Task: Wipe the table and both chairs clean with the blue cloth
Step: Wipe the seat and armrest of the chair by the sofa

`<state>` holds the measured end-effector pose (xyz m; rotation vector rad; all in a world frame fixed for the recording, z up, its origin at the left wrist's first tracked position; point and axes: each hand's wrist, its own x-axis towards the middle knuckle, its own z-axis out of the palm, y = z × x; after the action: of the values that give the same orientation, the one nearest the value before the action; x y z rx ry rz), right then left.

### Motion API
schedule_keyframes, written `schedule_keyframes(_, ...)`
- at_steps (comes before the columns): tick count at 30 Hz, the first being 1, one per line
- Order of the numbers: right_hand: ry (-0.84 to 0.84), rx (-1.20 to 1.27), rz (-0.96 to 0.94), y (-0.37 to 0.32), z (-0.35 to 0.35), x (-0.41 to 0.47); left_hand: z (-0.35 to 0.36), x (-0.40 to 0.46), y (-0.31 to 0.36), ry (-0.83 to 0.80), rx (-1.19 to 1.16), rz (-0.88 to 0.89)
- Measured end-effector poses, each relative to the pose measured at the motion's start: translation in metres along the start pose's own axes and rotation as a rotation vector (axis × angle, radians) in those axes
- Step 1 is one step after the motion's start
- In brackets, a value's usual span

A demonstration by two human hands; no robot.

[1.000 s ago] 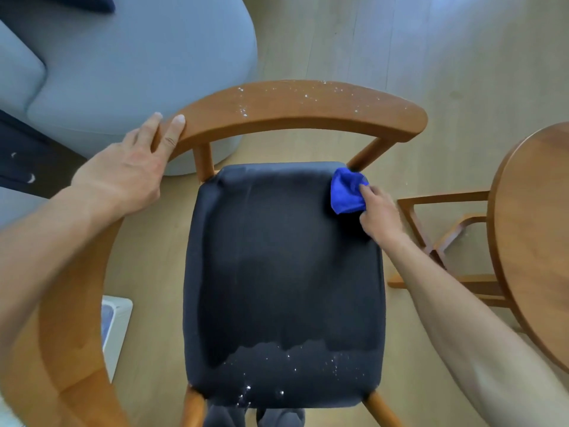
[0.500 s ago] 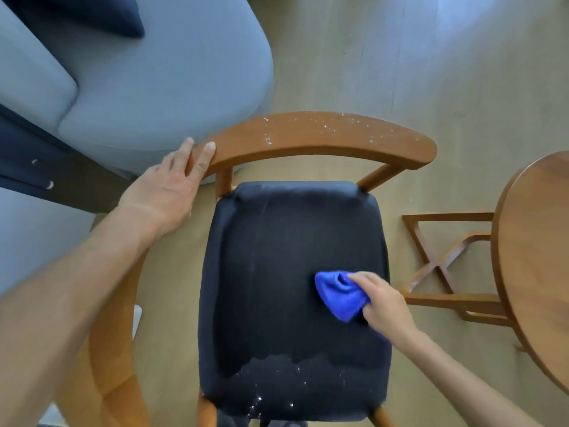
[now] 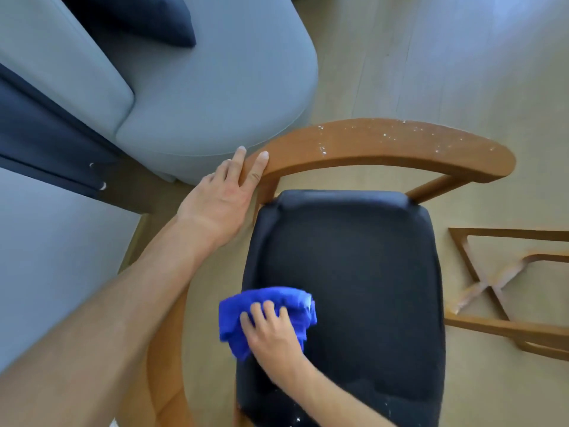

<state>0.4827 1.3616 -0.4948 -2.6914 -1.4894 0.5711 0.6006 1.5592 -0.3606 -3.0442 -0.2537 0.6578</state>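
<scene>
A wooden chair with a curved backrest (image 3: 385,149) and a dark padded seat (image 3: 363,272) fills the view. White crumbs speckle the backrest's top and the seat's near edge. My left hand (image 3: 221,198) rests with straight fingers on the left end of the backrest. My right hand (image 3: 271,334) holds the bunched blue cloth (image 3: 264,306) pressed down on the left side of the seat, fingers curled over it.
A grey sofa (image 3: 200,97) with a dark cushion (image 3: 147,16) stands close behind and left of the chair. The table's wooden cross base (image 3: 492,288) lies on the pale wood floor at the right edge.
My right hand has swept the blue cloth from the seat's far right corner toward me and across to the left side. The left hand stays on the backrest.
</scene>
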Motion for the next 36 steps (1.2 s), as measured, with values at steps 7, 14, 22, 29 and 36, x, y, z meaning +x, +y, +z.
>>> schedule_keyframes(7,-0.036,0.05,-0.356,0.034,-0.02,-0.035,-0.002,-0.001,0.0,0.008,-0.012,0.004)
schedule_keyframes(14,0.164,-0.134,0.3,0.092,-0.071,0.128,0.003,0.001,-0.001,0.032,-0.006,0.003)
schedule_keyframes(22,-0.146,0.065,-0.285,0.026,0.02,-0.083,0.0,-0.001,-0.003,0.025,-0.052,-0.002)
schedule_keyframes(29,-0.23,0.215,-0.293,0.065,0.005,-0.137,0.003,-0.004,0.0,0.078,0.017,0.002)
schedule_keyframes(36,-0.379,0.553,0.093,0.091,-0.063,-0.107,0.005,-0.034,0.003,0.077,0.028,-0.072)
